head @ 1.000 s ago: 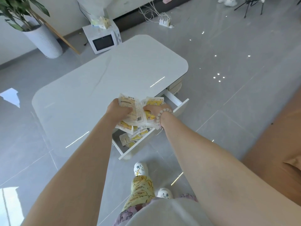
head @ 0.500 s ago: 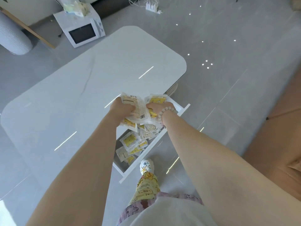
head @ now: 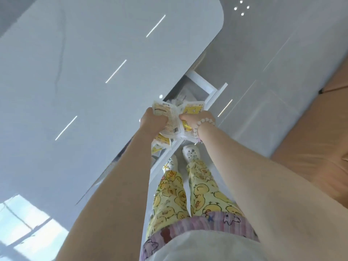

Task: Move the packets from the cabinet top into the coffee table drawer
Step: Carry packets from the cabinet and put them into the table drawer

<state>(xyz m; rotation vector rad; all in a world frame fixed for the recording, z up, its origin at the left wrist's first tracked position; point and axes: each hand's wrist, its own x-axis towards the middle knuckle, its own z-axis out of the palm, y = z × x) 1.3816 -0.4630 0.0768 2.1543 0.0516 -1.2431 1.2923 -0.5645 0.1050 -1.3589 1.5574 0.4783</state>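
Nearest the camera, yellow chick-patterned trousers and white perforated clogs are seen on the grey floor, just beside the front panel of the open coffee table drawer.

Above that drawer, a bundle of packets is held between both hands. The left hand is curled round the left side of the bundle, its fingers wrapped over a white packet with printed text and a barcode. The right hand, with a bead bracelet at the wrist, is closed on the right side, where a yellow-and-white packet stands up past the fingers. The bundle sticks out above both fists and hangs below them too, so the grip falls roughly across its middle.

Under the hands, further yellow packets are seen lying inside the drawer towards its left end; its right end shows pale contents that cannot be made out.

Beyond, the glossy white tabletop stretches away to its rounded far right corner, the drawer projecting from under its right edge. A tan sofa is seen at the right.
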